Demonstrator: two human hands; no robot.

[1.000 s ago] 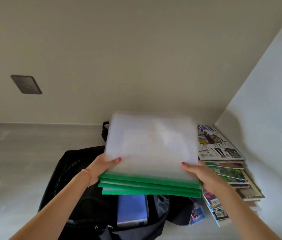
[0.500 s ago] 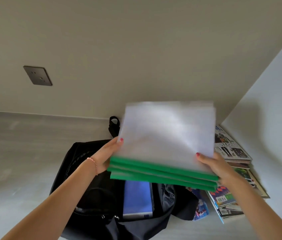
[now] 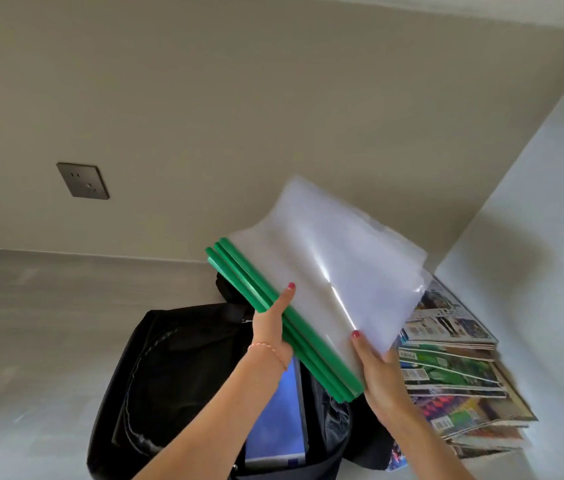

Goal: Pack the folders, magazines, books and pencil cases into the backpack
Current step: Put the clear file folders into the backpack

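I hold a stack of clear folders with green spines (image 3: 329,271) in the air above the open black backpack (image 3: 169,382). The stack is turned so its green spines run diagonally from upper left to lower right. My left hand (image 3: 270,327) grips the spine edge, thumb on top. My right hand (image 3: 377,372) holds the stack's near corner. Inside the backpack's opening stands a blue book (image 3: 278,424). A pile of magazines (image 3: 453,372) lies to the right of the backpack.
The backpack and magazines rest on a pale grey surface (image 3: 31,323) in a corner. A beige wall with a dark socket plate (image 3: 83,180) rises behind, and a white wall (image 3: 533,237) closes the right side right beside the magazines.
The folder stack has rotated: its green spines, earlier lying nearly level towards me, now slant diagonally to the left. Both hands rose slightly with it, and my view tilted upward.
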